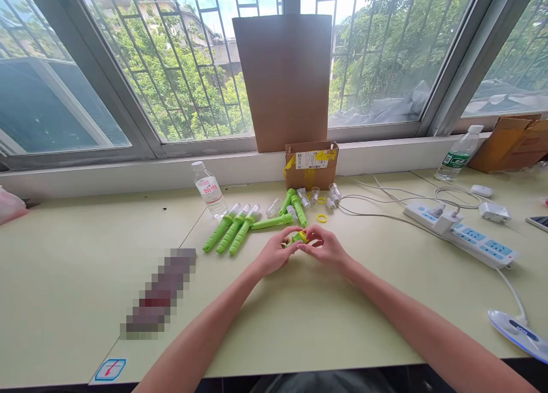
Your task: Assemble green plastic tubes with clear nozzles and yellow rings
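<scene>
Near the middle of the table, my left hand is closed round a green piece, mostly hidden by the fingers. My right hand pinches a yellow ring at the piece's right end, and the fingertips of both hands nearly meet. Three green spiral tubes with clear caps lie side by side to the left. Beyond my hands are loose green tubes, clear caps and yellow rings.
A small cardboard box stands behind the parts. Water bottles stand left and far right. A white power strip with cables lies right. A blurred dark object lies left on the table.
</scene>
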Demonstrator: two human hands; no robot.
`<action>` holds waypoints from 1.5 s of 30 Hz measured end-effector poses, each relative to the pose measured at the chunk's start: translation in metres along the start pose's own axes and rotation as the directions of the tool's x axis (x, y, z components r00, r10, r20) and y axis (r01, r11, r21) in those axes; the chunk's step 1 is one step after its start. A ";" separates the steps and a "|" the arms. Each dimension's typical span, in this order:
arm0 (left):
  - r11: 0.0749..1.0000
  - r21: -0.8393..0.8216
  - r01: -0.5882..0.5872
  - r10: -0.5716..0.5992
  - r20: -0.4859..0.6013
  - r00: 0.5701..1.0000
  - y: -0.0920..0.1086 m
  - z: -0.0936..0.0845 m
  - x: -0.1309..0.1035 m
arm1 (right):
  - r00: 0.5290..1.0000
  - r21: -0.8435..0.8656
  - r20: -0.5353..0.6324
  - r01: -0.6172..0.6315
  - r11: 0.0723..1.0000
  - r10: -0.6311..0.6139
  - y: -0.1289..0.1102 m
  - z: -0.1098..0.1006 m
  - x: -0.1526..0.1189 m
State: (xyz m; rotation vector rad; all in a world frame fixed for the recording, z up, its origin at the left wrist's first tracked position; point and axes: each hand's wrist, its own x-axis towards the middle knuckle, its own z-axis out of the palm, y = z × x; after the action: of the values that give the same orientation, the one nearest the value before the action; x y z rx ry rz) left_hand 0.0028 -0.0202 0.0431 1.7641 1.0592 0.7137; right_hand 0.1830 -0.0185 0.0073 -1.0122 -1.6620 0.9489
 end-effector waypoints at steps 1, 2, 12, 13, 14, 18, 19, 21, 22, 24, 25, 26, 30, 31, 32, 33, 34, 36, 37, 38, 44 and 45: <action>0.999 -0.039 0.015 -0.014 0.017 1.000 -0.001 0.000 0.001 | 1.000 -0.002 0.004 0.007 1.000 -0.007 -0.001 0.000 0.000; 0.997 -0.077 0.028 -0.026 0.034 0.999 -0.001 -0.001 0.001 | 1.000 -0.004 0.008 0.014 1.000 -0.014 -0.002 0.000 0.000; 0.949 -0.285 0.133 -0.102 0.121 0.987 0.003 -0.001 0.000 | 0.998 0.014 -0.005 0.063 0.998 -0.063 -0.005 0.002 -0.001; 0.944 -0.299 0.142 -0.109 0.124 0.986 0.003 -0.001 0.000 | 0.998 0.023 -0.007 0.064 0.998 -0.063 -0.005 0.002 -0.001; 0.938 -0.313 0.151 -0.115 0.129 0.985 0.003 -0.001 0.000 | 0.998 0.030 -0.009 0.065 0.997 -0.065 -0.005 0.002 -0.001; 0.913 -0.363 0.187 -0.145 0.139 0.980 0.002 0.000 -0.001 | 0.997 0.024 0.000 0.083 0.996 -0.083 -0.004 0.002 -0.001; 0.909 -0.370 0.191 -0.150 0.139 0.979 0.002 0.000 -0.001 | 0.996 0.018 0.001 0.085 0.996 -0.085 -0.004 0.002 -0.001; 0.904 -0.380 0.194 -0.152 0.139 0.979 0.002 0.000 -0.001 | 0.997 0.013 -0.007 0.083 0.996 -0.083 -0.004 0.002 -0.001; 0.902 -0.385 0.195 -0.151 0.142 0.978 0.002 0.000 0.000 | 0.997 0.014 -0.016 0.080 0.997 -0.080 -0.004 0.003 -0.001; 0.897 -0.396 0.195 -0.146 0.151 0.978 0.002 0.000 0.000 | 0.997 0.021 -0.033 0.077 0.997 -0.077 -0.004 0.004 -0.002; 0.895 -0.401 0.195 -0.144 0.155 0.977 0.003 0.000 0.000 | 0.996 0.027 -0.035 0.078 0.997 -0.077 -0.004 0.004 -0.002; 0.893 -0.407 0.194 -0.141 0.158 0.977 0.003 0.000 0.000 | 0.996 0.032 -0.035 0.078 0.996 -0.077 -0.004 0.004 -0.003; 0.885 -0.426 0.189 -0.133 0.158 0.978 0.002 0.000 0.000 | 0.997 0.031 -0.029 0.079 0.996 -0.078 -0.003 0.004 -0.003; 0.882 -0.432 0.187 -0.130 0.159 0.979 0.001 0.000 0.001 | 0.996 0.027 -0.031 0.079 0.997 -0.078 -0.002 0.004 -0.003; 0.879 -0.439 0.184 -0.125 0.158 0.979 0.000 0.001 0.001 | 0.996 0.022 -0.034 0.080 0.997 -0.079 -0.001 0.004 -0.003; 0.876 -0.448 0.179 -0.120 0.157 0.980 -0.001 0.001 0.001 | 0.996 0.018 -0.037 0.080 0.997 -0.080 -0.001 0.004 -0.002; 0.873 -0.456 0.174 -0.114 0.156 0.981 -0.002 0.001 0.002 | 0.996 0.016 -0.039 0.080 0.997 -0.080 -0.001 0.004 -0.002; 0.867 -0.469 0.170 -0.107 0.158 0.982 -0.004 0.001 0.003 | 0.996 0.016 -0.041 0.079 0.997 -0.078 -0.001 0.003 -0.002; 0.864 -0.473 0.172 -0.107 0.162 0.981 -0.005 0.001 0.003 | 0.996 0.019 -0.042 0.078 0.997 -0.077 -0.002 0.003 -0.002; 0.862 -0.475 0.175 -0.107 0.167 0.980 -0.006 0.001 0.004 | 0.996 0.023 -0.044 0.078 0.997 -0.077 -0.002 0.003 -0.002; 0.860 -0.479 0.175 -0.101 0.177 0.979 -0.007 0.002 0.005 | 0.996 0.054 -0.057 0.068 0.996 -0.064 -0.003 0.004 -0.003; 0.862 -0.475 0.176 -0.102 0.176 0.979 -0.007 0.002 0.004 | 0.997 0.056 -0.059 0.061 0.997 -0.057 -0.003 0.004 -0.003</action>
State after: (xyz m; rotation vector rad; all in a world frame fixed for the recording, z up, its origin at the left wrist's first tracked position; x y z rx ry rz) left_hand 0.0040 -0.0157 0.0361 1.2660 0.8076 0.6791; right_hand 0.1787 -0.0226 0.0081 -0.9382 -1.5995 0.9159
